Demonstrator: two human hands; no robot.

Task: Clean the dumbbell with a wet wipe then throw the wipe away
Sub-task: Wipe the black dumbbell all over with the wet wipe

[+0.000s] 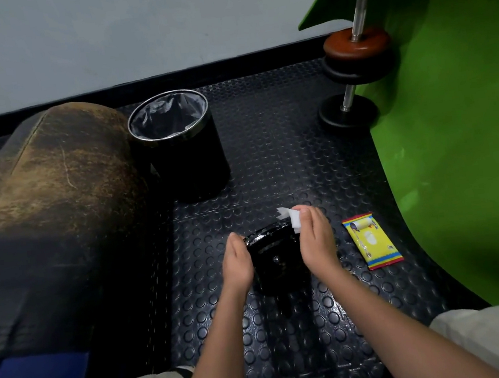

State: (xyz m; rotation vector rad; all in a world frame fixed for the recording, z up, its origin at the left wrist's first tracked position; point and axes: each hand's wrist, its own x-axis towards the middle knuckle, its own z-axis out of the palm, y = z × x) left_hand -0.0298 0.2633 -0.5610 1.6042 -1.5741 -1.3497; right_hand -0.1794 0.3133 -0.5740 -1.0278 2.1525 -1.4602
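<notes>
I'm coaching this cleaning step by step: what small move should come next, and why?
Probably draw the right hand with the wet wipe across the dumbbell, since the left hand steadies it and the wipe sits only at its far edge.

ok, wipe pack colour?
Wipe pack: yellow with red ends, seen in the head view, the only one.
</notes>
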